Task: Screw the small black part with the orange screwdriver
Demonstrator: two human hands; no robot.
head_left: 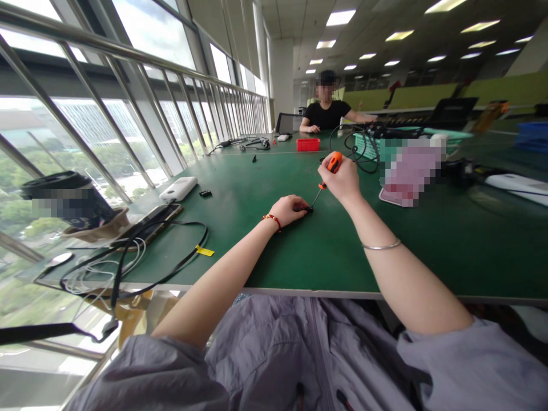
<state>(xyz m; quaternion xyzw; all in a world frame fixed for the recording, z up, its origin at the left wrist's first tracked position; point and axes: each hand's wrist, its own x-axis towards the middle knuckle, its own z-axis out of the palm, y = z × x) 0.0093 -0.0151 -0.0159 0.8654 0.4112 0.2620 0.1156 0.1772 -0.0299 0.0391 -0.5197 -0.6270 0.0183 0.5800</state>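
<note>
My right hand (346, 178) is closed around the orange and black handle of a screwdriver (334, 162). Its thin metal shaft slants down and to the left. The tip meets a small black part (309, 209) on the green table (274, 268). With its fingers closed on that part, my left hand (290, 211) rests on the tabletop and hides most of it. What kind of part it is I cannot make out.
On the left are a cup (72, 200), a white power bank (178, 188) and tangled cables (128, 251). A phone (411, 174), teal basket (368, 145) and red box (308, 145) stand farther off. Another person (327, 114) sits across the table.
</note>
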